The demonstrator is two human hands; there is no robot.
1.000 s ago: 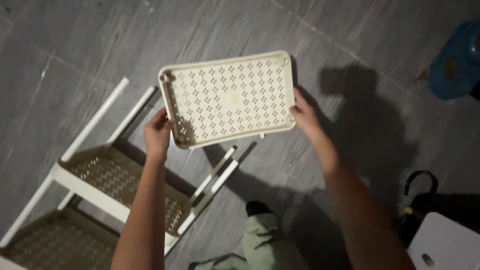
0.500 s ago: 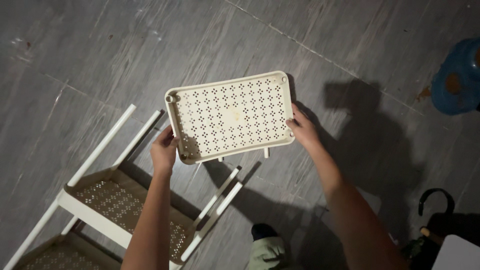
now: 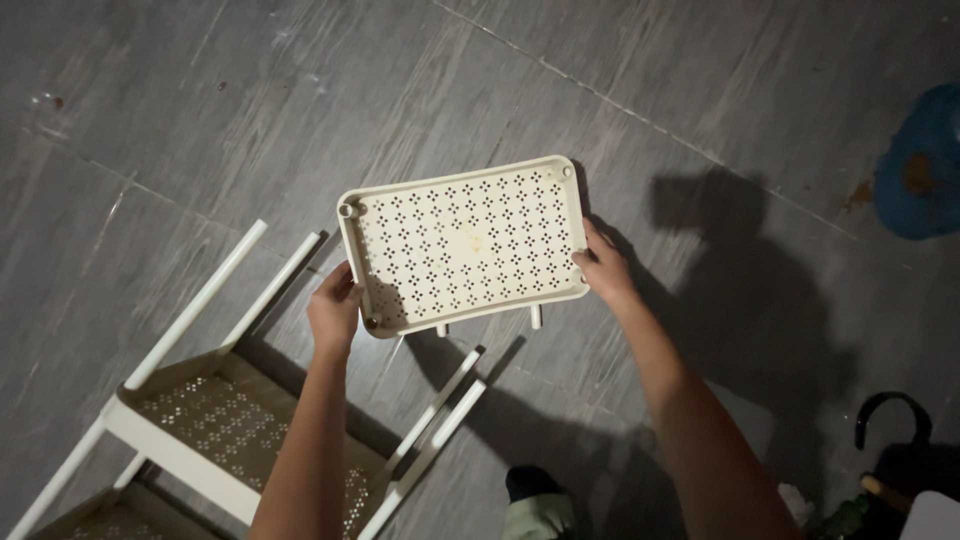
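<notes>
Head view: the cream perforated tray (image 3: 465, 245) sits lower and nearer the white shelf rack (image 3: 240, 420) than a second ago, and more level; the work in hand appears to be bringing this tier toward the rack's upright posts. The left hand (image 3: 335, 315) grips the tray's short left edge, fingers clamped on the rim; the right hand (image 3: 603, 272) holds the right edge, fingers closed on it. Both forearms reach forward, tray held in the air above the grey floor (image 3: 200, 120), its short pegs pointing down toward the rack
</notes>
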